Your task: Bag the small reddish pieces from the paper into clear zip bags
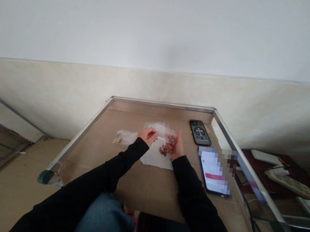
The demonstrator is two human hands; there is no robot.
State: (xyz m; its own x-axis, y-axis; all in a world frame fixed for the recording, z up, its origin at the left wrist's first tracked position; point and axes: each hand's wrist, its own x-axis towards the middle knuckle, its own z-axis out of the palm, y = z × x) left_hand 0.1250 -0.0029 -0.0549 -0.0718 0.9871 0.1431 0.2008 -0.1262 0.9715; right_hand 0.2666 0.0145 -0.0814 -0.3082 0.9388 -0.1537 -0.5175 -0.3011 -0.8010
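Between my two hands stretches a small clear plastic bag (164, 135). My left hand (149, 135) pinches its left end, fingers closed. My right hand (178, 146) is curled about the right end, where a few small dark pieces show through the plastic. Just below the bag, a little heap of dark red and yellow beads (164, 150) lies on a white sheet (152, 158). Several more clear bags (153, 125) lie flat behind my hands. To the left is another clear bag (125, 137) with a few yellow and dark pieces in its corner.
A metal-edged table (95, 154) covered in brown cardboard stands against the wall. On its right side lie a black phone (200, 132) and a larger phone with its screen lit (212, 172). Beyond the right edge, a power strip (289, 183) rests on a dark surface.
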